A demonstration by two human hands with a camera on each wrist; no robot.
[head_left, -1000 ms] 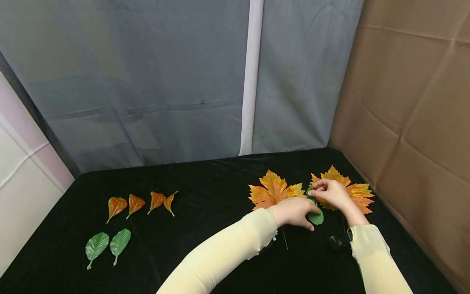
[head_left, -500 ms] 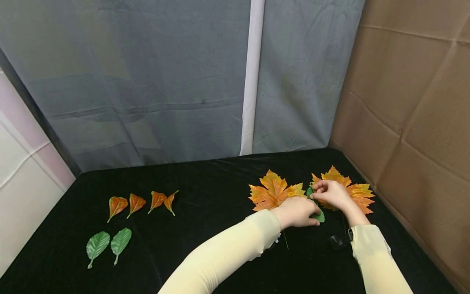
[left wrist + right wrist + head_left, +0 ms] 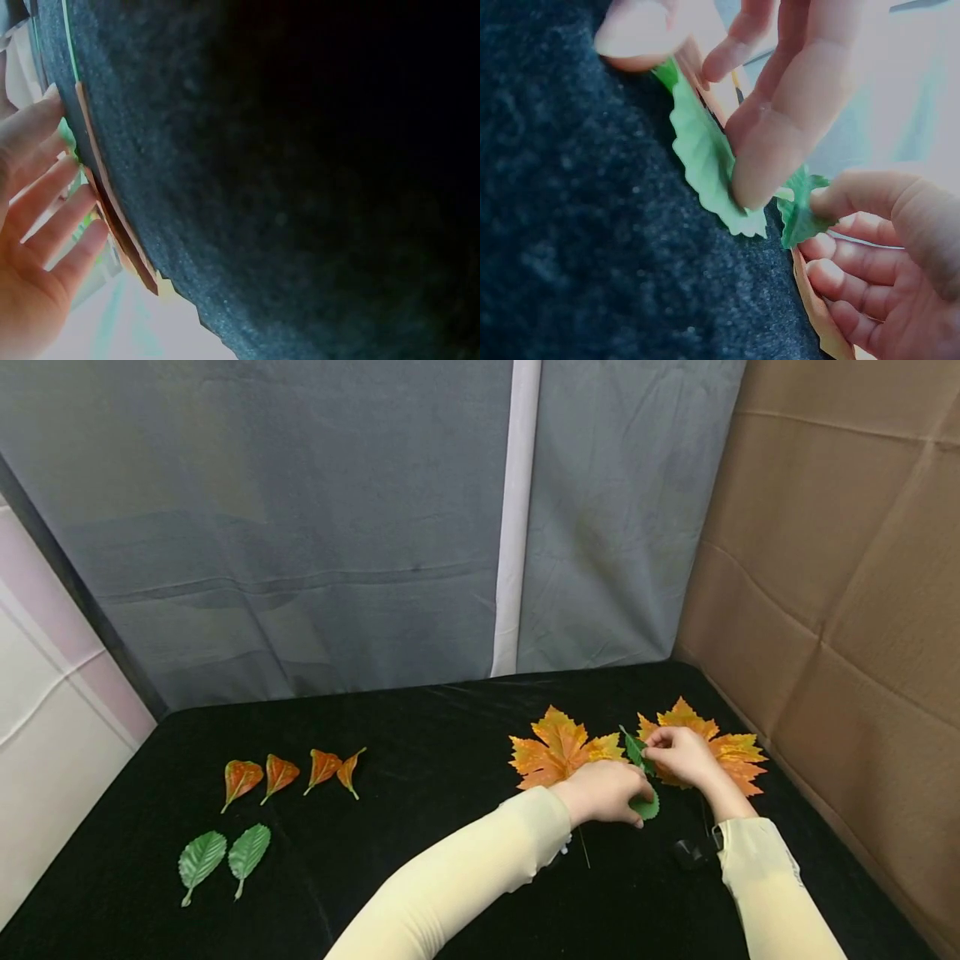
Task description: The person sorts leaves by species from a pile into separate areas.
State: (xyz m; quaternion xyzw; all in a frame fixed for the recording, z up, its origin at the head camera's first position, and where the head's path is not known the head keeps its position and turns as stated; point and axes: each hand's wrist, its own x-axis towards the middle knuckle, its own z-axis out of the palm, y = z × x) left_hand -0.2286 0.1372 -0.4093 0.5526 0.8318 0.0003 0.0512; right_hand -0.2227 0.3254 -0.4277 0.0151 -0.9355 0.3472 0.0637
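In the head view my right hand [image 3: 678, 756] pinches a green leaf [image 3: 633, 747] between thumb and fingers; its pointed end aims up and left. Just below, the fingertips of my left hand [image 3: 603, 789] rest at a second green leaf [image 3: 647, 807], partly covered by them. The right wrist view has that leaf [image 3: 709, 161] low on the black cloth, a left fingertip pressing near one end and the thumb by the other. My left fingers look fairly straight in the left wrist view. Orange maple leaves lie under or behind each hand, one left [image 3: 551, 747] and one right [image 3: 735, 752].
Several small orange leaves [image 3: 242, 781] lie in a row at the left of the black-covered table [image 3: 435, 860]. Nearer are two green leaves [image 3: 201, 858]. A small black object [image 3: 686, 856] sits beside the right wrist. Grey [image 3: 337, 527] and brown cloth [image 3: 847, 568] walls enclose the table.
The upper green leaf has turned in my right hand, and its pointed end now shows to the upper left. My left hand shifted slightly right, then its fingertips uncovered more of the lower leaf.
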